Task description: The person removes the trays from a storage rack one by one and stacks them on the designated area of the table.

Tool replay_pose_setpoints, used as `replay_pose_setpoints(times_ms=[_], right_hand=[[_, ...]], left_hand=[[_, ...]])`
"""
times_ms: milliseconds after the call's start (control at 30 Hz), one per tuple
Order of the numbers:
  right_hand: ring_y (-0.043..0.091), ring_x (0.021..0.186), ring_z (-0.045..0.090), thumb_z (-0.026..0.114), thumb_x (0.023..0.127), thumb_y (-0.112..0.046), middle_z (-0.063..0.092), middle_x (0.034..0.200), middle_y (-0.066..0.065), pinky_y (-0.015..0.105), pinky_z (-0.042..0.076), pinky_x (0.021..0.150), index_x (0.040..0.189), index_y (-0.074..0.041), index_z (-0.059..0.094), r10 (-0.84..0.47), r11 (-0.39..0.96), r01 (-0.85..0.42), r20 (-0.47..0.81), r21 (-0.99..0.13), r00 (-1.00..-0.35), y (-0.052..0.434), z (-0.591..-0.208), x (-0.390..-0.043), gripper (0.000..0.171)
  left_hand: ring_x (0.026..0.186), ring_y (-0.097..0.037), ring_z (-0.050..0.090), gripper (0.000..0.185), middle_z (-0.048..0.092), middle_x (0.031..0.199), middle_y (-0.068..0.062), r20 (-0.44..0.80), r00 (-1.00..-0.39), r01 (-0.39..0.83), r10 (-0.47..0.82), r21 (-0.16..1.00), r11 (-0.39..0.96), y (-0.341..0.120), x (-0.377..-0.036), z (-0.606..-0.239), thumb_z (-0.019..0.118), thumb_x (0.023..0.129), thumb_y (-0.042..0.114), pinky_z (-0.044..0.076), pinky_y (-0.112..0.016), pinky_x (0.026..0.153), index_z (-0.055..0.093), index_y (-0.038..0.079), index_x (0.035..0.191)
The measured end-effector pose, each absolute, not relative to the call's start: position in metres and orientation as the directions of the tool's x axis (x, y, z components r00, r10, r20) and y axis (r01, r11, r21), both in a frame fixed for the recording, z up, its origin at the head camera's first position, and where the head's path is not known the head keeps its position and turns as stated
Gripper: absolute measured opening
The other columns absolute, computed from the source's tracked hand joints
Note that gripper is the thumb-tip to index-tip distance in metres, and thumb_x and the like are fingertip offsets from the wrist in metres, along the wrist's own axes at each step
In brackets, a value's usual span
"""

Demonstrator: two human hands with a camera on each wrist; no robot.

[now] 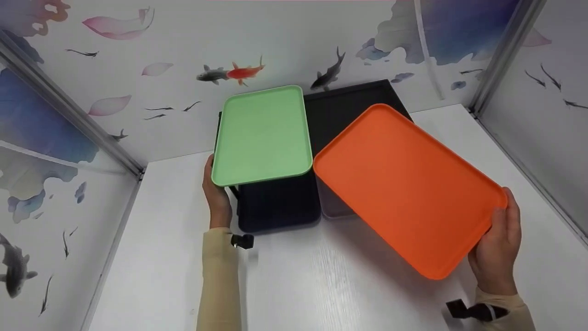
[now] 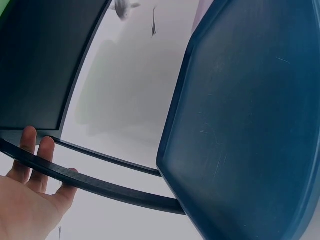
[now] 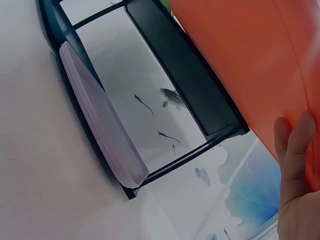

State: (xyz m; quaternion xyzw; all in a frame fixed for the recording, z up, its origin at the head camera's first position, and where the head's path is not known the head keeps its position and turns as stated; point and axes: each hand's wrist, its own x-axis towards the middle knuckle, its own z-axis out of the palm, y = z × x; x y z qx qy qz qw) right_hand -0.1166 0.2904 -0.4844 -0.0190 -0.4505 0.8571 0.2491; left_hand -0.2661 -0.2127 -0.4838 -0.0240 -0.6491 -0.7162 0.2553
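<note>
While the left hand (image 1: 216,195) grips the green tray (image 1: 262,134) above the rack (image 1: 353,99), the right hand (image 1: 498,248) holds the orange tray (image 1: 404,184), long axis slanting rackward.

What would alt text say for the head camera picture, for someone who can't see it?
Two hands hold flat trays above a white table: the left hand grips a green tray, the right hand a tilted orange tray. Under them lie a dark blue tray and a black rack, before walls painted with fish.
</note>
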Motion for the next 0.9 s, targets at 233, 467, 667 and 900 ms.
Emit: replay_pose_setpoints(times_ms=[233, 467, 667, 900], right_hand=[[0.022, 0.109, 0.061, 0.044, 0.11, -0.017, 0.047, 0.139, 0.014, 0.031, 0.058, 0.084, 0.155, -0.014, 0.038, 0.452, -0.477, -0.386, 0.157, -0.79, -0.878, 0.2919, -0.485, -0.1156, 0.045], [0.021, 0.111, 0.061, 0.043, 0.111, -0.02, 0.045, 0.141, 0.013, 0.033, 0.056, 0.085, 0.159, -0.018, 0.03, 0.424, -0.448, -0.352, 0.152, -0.822, -0.893, 0.2942, -0.4864, -0.1139, 0.049], [0.021, 0.111, 0.061, 0.043, 0.111, -0.021, 0.045, 0.141, 0.013, 0.034, 0.056, 0.085, 0.159, -0.018, 0.03, 0.408, -0.454, -0.347, 0.154, -0.821, -0.9, 0.2956, -0.4868, -0.1137, 0.05], [0.02, 0.111, 0.062, 0.043, 0.111, -0.023, 0.044, 0.144, 0.011, 0.034, 0.057, 0.085, 0.16, -0.021, 0.027, 0.376, -0.456, -0.32, 0.146, -0.83, -0.915, 0.2974, -0.4872, -0.1112, 0.052]], left_hand=[[0.118, -0.016, 0.054, 0.048, 0.061, 0.133, -0.002, 0.376, -0.865, 0.401, -0.333, 0.916, -0.01, -0.2129, -0.2654, -0.4841, 0.029, 0.113, 0.039, 0.039, -0.033, 0.107, 0.054, 0.014, 0.146], [0.13, -0.015, 0.051, 0.05, 0.059, 0.138, -0.002, 0.375, -0.867, 0.402, -0.326, 0.916, -0.015, -0.213, -0.2654, -0.4852, 0.027, 0.113, 0.04, 0.035, -0.034, 0.115, 0.054, 0.014, 0.147], [0.129, -0.016, 0.052, 0.05, 0.059, 0.138, -0.003, 0.374, -0.869, 0.4, -0.324, 0.916, -0.017, -0.2126, -0.2658, -0.485, 0.028, 0.113, 0.041, 0.035, -0.035, 0.114, 0.054, 0.014, 0.147], [0.122, -0.016, 0.053, 0.05, 0.061, 0.134, -0.002, 0.364, -0.872, 0.387, -0.329, 0.922, -0.008, -0.2134, -0.2669, -0.4855, 0.029, 0.113, 0.043, 0.038, -0.034, 0.11, 0.055, 0.016, 0.145]])
